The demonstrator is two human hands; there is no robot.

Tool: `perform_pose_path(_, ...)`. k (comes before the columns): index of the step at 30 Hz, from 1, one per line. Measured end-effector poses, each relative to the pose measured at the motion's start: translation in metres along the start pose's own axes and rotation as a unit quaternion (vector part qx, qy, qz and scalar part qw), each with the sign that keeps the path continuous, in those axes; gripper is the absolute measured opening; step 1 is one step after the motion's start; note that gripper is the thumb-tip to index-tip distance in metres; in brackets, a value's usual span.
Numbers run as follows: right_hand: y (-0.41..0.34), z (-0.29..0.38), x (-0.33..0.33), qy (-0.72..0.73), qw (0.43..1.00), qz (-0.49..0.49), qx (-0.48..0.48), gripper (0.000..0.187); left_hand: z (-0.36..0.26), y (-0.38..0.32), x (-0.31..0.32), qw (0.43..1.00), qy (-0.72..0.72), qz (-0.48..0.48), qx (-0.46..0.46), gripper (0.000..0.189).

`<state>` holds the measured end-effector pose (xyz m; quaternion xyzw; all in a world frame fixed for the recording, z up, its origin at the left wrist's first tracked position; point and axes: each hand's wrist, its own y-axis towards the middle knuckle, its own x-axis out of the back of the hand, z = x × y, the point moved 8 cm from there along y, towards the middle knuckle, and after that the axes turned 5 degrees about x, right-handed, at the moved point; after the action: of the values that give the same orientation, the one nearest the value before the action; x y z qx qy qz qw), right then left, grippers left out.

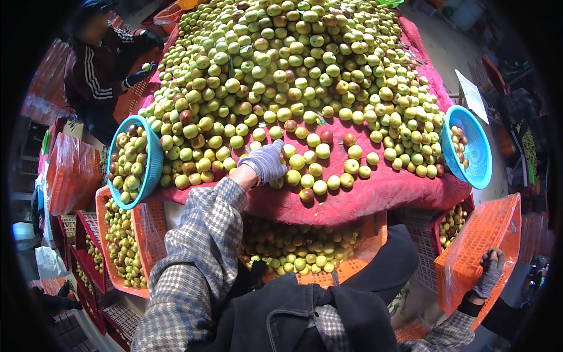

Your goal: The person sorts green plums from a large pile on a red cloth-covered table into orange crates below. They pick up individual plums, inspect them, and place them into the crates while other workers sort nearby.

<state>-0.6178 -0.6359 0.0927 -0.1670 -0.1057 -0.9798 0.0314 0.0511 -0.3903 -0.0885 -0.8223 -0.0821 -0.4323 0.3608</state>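
Observation:
My left hand (266, 163), in a grey knit glove, reaches over the front of a pink-red cloth (281, 207) that carries a large heap of yellow-green, partly brown-red jujubes (286, 83). Its fingers rest among loose jujubes (297, 161) near the cloth's edge; the palm is hidden, so I cannot see whether it holds one. Low on the right, my right hand (489, 275), in a similar glove with bare fingertips, has its fingers curled on a tilted orange plastic crate (466, 246) lined with clear film. Below the cloth's front edge sits an orange crate (352, 266) of jujubes.
Blue plastic baskets holding jujubes stand at the left (158, 163) and right (479, 154) corners. Another filled orange crate (151, 229) and stacked red crates (94, 255) are on the left. A gloved co-worker (94, 70) holds a fruit at the far left.

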Motion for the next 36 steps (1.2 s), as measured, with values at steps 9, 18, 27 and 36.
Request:
perform_pose_path(9,0.068,-0.126,0.229,-0.288,0.932,-0.183,-0.119,0.018,-0.065,0.041,0.125,0.967,0.112,-0.229,0.015,0.043)
perform_pose_path(18,0.085,-0.129,0.2,-0.418,0.898,-0.133,-0.036,0.035,-0.046,0.108,0.102,0.951,0.218,-0.193,0.106,0.038)
perform_pose_path(27,-0.028,0.067,-0.301,-0.26,0.889,0.267,0.268,0.039,-0.059,0.112,0.087,0.966,0.234,-0.106,0.036,0.057)
perform_pose_path(36,-0.031,-0.025,-0.508,-0.201,0.877,0.376,0.223,0.056,-0.04,0.062,0.096,0.985,-0.07,-0.13,-0.092,0.046)
